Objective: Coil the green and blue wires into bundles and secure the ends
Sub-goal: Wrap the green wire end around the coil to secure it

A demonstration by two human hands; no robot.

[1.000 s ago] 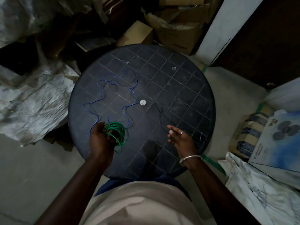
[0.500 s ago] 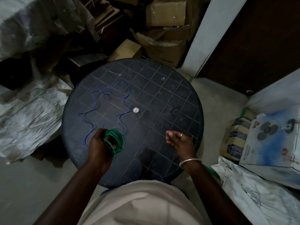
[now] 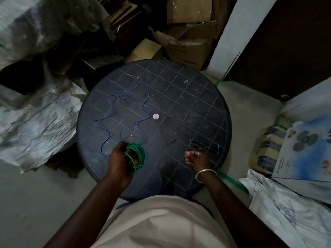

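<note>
left grip (image 3: 119,159) grasps the coiled green wire (image 3: 138,156) over the near-left part of the round dark counter (image 3: 197,108). blue wire (image 3: 125,113) lies loose on the counter beyond that grip. right grip (image 3: 198,159) is released, fingers resting at the counter's near-right edge.

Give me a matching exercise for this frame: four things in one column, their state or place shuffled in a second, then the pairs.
1. green wire
2. blue wire
3. left hand
4. right hand

A. lies loose in curves on the table
B. holds nothing, over the table's near right edge
C. wound into a bundle
D. grips the coil

Pairs: 1-C, 2-A, 3-D, 4-B
</note>
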